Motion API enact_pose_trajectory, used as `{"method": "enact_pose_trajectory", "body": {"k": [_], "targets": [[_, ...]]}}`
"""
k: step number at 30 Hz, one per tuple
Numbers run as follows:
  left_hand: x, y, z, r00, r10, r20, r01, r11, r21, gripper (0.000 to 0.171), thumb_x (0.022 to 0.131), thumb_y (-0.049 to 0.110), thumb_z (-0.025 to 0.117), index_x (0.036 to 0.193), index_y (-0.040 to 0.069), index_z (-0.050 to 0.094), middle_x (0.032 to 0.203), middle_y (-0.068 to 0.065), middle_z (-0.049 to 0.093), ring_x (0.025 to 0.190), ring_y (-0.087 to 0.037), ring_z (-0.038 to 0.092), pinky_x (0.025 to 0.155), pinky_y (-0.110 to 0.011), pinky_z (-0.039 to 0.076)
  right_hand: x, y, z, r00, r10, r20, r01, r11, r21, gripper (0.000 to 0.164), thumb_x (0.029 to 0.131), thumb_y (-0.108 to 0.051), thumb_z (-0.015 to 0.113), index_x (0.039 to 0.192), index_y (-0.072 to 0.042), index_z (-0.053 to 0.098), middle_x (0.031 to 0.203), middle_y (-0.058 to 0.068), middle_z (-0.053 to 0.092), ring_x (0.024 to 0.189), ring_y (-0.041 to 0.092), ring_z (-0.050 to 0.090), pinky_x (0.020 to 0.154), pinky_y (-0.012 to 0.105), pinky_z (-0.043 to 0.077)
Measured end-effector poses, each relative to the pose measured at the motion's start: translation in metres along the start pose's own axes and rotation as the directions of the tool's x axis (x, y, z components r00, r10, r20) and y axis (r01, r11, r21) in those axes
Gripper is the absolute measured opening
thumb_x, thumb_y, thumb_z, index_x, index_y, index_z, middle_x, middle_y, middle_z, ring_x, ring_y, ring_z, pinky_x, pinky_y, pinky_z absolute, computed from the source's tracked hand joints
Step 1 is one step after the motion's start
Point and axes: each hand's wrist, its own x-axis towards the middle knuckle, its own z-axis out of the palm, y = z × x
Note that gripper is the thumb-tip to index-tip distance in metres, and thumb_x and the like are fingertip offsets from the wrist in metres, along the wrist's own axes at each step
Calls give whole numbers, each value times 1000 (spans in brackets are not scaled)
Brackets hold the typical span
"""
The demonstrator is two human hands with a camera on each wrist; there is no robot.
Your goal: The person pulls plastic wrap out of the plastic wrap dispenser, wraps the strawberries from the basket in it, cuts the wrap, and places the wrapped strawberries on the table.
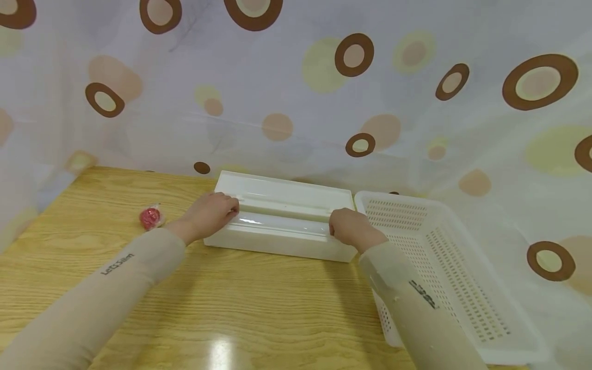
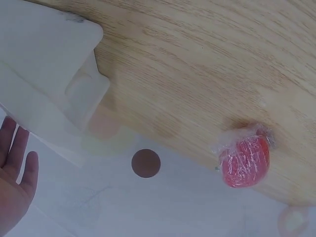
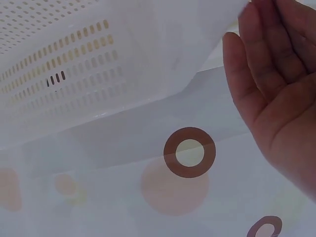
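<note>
In the head view a long white box with its lid tipped back, apparently a cling film dispenser, lies near the back of the table. Shiny clear cling film spans its opening. At the left end my left hand has curled fingers and seems to pinch the film. My right hand does likewise at the right end. Their fingertips are partly hidden, so the exact hold is unclear. A round red item wrapped in clear film lies left of the left hand; the left wrist view shows this wrapped item larger.
A white perforated plastic basket stands right of the dispenser, under the right forearm. Behind the wooden table hangs a pale curtain with brown and peach spots.
</note>
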Motion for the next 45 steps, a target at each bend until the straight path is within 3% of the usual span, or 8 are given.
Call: {"method": "enact_pose_trajectory", "body": {"k": [5, 12, 21, 29, 32, 36, 38, 45], "targets": [[1, 1, 0, 1000, -15, -8, 15, 1000, -8, 7, 90, 11, 59, 93, 5, 62, 87, -6, 68, 82, -23, 62, 83, -44, 48, 2, 1, 1, 1000, 5, 17, -5, 1000, -19, 44, 87, 7, 40, 54, -17, 23, 51, -5, 15, 51, 10, 12, 47, 23, 15], [4, 0, 2, 999, -26, -36, 25, 999, -21, 7, 90, 8, 60, 93, 3, 62, 88, -9, 68, 83, -26, 63, 81, -42, 50, 5, 6, -2, 999, 35, 33, -32, 997, -66, 24, 94, -6, 45, 70, -8, 47, 63, 0, 42, 58, 13, 38, 55, 28, 35], [5, 0, 3, 997, -79, 16, 80, 973, -218, 8, 95, 3, 48, 98, -2, 55, 98, -15, 61, 91, -27, 57, 80, -39, 47, 7, 7, -8, 999, 34, -19, -34, 999, -9, 12, 92, -4, 49, 81, -6, 55, 75, 4, 56, 66, 15, 47, 58, 28, 38], [10, -1, 1, 987, -141, 76, 157, 941, -299, 17, 99, 9, 41, 105, -3, 51, 94, -15, 61, 79, -21, 54, 77, -38, 46, 8, 10, -11, 996, 61, -58, -60, 998, 9, 21, 95, 2, 41, 76, -5, 48, 70, 5, 44, 64, 16, 38, 61, 29, 34], [11, -1, 1, 987, -144, 68, 158, 943, -292, 16, 99, 9, 41, 105, -3, 51, 95, -15, 62, 80, -21, 54, 77, -38, 47, 9, 12, -11, 995, 54, -86, -55, 998, -5, 24, 94, 4, 41, 76, -2, 54, 72, 7, 52, 64, 15, 43, 62, 29, 40], [12, -1, 1, 990, -141, 31, 144, 946, -292, 15, 99, 8, 42, 102, -3, 51, 94, -16, 61, 81, -23, 54, 77, -38, 47, 10, 13, -13, 994, 47, -94, -47, 999, 9, 41, 93, 6, 38, 54, -9, 40, 52, -1, 34, 50, 10, 27, 52, 25, 32], [13, -1, 2, 990, -139, 11, 136, 946, -295, 14, 99, 7, 42, 101, -3, 51, 94, -16, 60, 82, -24, 54, 78, -39, 46, 10, 13, -15, 995, 42, -96, -40, 999, 19, 46, 91, 5, 38, 52, -15, 24, 51, -3, 15, 51, 11, 12, 57, 27, 26], [15, -2, 0, 988, -150, -41, 131, 943, -305, 13, 97, 6, 46, 99, -4, 54, 91, -14, 57, 83, -24, 52, 76, -37, 46, 8, 17, -16, 994, 43, -97, -33, 994, 101, 40, 82, 4, 48, 51, -16, 34, 50, -5, 24, 51, 10, 21, 56, 27, 29]]}}
